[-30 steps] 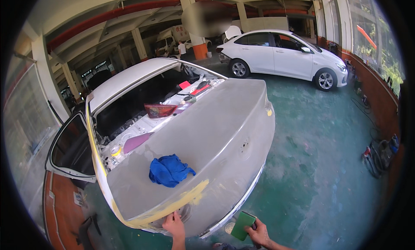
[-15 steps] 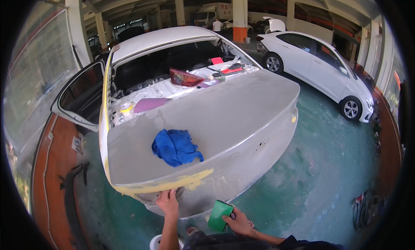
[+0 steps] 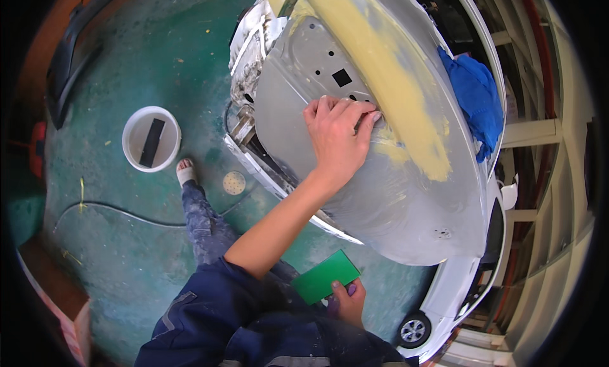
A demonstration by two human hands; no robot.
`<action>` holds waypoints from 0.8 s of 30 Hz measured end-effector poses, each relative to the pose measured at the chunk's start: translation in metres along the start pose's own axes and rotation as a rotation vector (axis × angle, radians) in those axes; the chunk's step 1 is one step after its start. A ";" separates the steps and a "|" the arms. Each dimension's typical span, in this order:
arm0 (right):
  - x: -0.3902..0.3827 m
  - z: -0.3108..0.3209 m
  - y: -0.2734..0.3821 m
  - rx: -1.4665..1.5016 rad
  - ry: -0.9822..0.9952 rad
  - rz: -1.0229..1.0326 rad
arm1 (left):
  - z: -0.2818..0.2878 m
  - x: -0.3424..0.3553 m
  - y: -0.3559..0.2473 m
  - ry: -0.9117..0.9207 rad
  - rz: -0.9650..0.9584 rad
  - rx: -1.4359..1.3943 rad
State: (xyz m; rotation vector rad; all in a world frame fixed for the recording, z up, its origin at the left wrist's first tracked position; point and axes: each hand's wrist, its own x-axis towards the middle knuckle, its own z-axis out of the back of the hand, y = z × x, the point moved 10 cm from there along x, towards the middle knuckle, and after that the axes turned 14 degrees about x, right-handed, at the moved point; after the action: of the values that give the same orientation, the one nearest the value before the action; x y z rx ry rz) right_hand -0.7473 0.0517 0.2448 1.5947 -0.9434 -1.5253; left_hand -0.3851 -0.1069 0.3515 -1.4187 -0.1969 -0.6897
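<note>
A grey trunk lid (image 3: pixel 406 208) fills the upper middle, with a broad band of yellow body filler (image 3: pixel 387 75) along its raised edge. Against the panel, beside the filler and the recess with the square hole (image 3: pixel 342 78), my left hand (image 3: pixel 339 135) has its fingers bent. Its thumb lies close to the index fingertip; anything pinched between them is too small to make out. Low in front of my body, my right hand (image 3: pixel 351 303) grips a flat green rectangular sanding pad (image 3: pixel 327 277), apart from the car. Something purple shows under its fingers.
A blue cloth (image 3: pixel 472 100) lies on the lid's top. On the green floor stand a white bucket (image 3: pixel 130 138) with a dark strip inside, a round perforated disc (image 3: pixel 234 183) and a hose (image 3: pixel 139 218). A black bumper part (image 3: pixel 63 69) lies far left; a white car (image 3: pixel 444 297) stands lower right.
My view has swung down and turned, bringing the bucket and floor into sight. My left hand stays at the panel below the filler; my right hand keeps hold of the green sanding pad.
</note>
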 end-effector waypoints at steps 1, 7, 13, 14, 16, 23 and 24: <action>0.001 0.010 0.002 -0.012 -0.018 0.018 | -0.008 -0.001 0.001 0.012 0.000 -0.022; -0.006 0.004 0.012 0.095 -0.170 -0.044 | -0.021 -0.011 -0.004 0.062 -0.008 -0.131; -0.002 -0.006 0.006 0.044 -0.207 -0.123 | -0.010 -0.006 0.003 0.102 0.093 -0.205; -0.001 -0.006 0.006 0.033 -0.208 -0.126 | -0.010 -0.006 0.003 0.117 0.099 -0.207; -0.001 -0.012 0.005 0.033 -0.203 -0.138 | -0.010 -0.005 0.006 0.127 0.097 -0.192; -0.001 0.005 0.002 0.023 -0.226 -0.175 | -0.015 -0.007 -0.007 0.031 -0.155 -0.112; 0.001 0.001 0.003 0.039 -0.228 -0.174 | -0.014 -0.007 -0.009 0.004 -0.200 -0.103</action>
State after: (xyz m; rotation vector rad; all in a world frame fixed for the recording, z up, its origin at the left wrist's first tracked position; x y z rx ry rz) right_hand -0.7488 0.0498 0.2471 1.5885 -0.9827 -1.8501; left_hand -0.3991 -0.1181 0.3530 -1.5089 -0.3066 -0.8776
